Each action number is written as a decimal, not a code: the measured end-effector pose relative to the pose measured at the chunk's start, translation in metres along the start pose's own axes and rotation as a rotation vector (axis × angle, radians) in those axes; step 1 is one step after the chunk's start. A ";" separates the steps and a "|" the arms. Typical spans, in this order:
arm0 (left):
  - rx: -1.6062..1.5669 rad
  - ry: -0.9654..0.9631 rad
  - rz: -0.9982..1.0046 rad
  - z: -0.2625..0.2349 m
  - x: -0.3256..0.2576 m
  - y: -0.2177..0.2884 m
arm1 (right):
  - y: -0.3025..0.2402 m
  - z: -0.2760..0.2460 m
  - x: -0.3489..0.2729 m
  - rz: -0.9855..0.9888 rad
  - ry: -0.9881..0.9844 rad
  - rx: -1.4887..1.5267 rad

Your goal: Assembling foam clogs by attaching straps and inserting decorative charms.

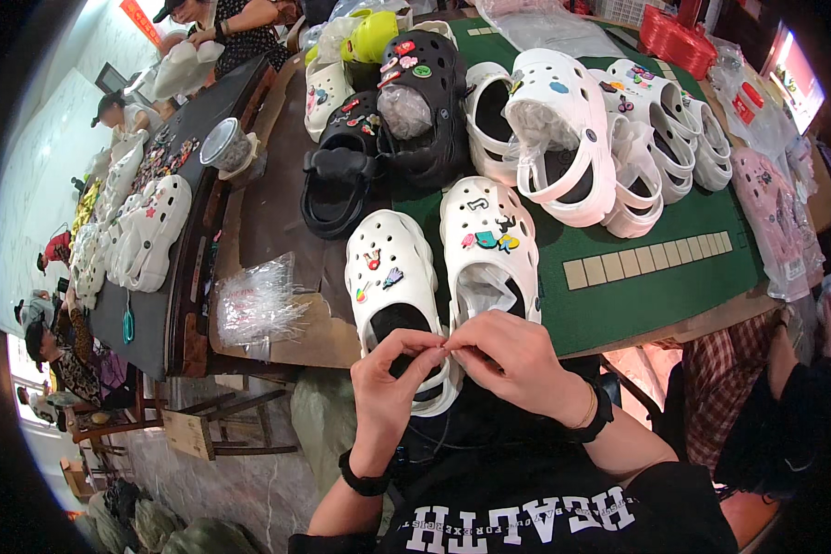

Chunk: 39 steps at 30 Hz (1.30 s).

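Observation:
My left hand [390, 379] and my right hand [510, 358] meet fingertip to fingertip over the near end of a pair of white clogs. Both are closed in a pinch; whatever lies between the fingers is too small or hidden to make out. The left white clog [392, 242], with a few small colourful charms on its top, has its heel strap partly behind my hands. Beside it stands the right white clog [471, 189], which carries several charms and has clear plastic stuffed inside. My right hand covers its heel.
Black clogs [434, 83] and more white clogs [563, 92] stand farther back on the green mat [609, 309]. A bundle of clear plastic strips [260, 305] lies at the left. Beyond it is a dark table [189, 222] with clogs, loose charms and a tub [226, 148]. Other people work nearby.

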<state>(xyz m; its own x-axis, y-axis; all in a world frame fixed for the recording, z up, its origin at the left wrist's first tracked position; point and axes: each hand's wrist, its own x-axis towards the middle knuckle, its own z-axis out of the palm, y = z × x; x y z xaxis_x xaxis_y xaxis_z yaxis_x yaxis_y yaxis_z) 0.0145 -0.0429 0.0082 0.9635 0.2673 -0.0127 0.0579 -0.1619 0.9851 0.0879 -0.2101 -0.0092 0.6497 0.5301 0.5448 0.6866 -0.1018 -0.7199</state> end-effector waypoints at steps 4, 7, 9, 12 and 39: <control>0.036 -0.002 0.045 0.000 0.002 -0.006 | 0.002 0.003 -0.002 0.015 0.016 -0.040; 0.056 0.003 0.045 0.000 0.001 -0.004 | 0.001 0.003 -0.002 0.010 0.022 -0.045; 0.077 -0.001 0.023 -0.002 0.000 -0.003 | 0.000 0.004 -0.001 0.007 0.023 -0.048; 0.053 0.006 0.021 -0.001 0.000 -0.002 | -0.001 0.004 -0.001 0.007 0.031 -0.060; 0.030 -0.001 0.049 0.001 0.000 -0.005 | 0.001 0.005 -0.002 0.004 0.033 -0.093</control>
<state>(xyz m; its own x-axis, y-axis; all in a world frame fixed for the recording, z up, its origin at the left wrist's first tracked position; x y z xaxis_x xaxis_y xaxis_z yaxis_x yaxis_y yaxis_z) 0.0149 -0.0433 0.0031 0.9656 0.2575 0.0355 0.0183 -0.2034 0.9789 0.0853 -0.2072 -0.0130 0.6616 0.5017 0.5573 0.7106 -0.1821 -0.6796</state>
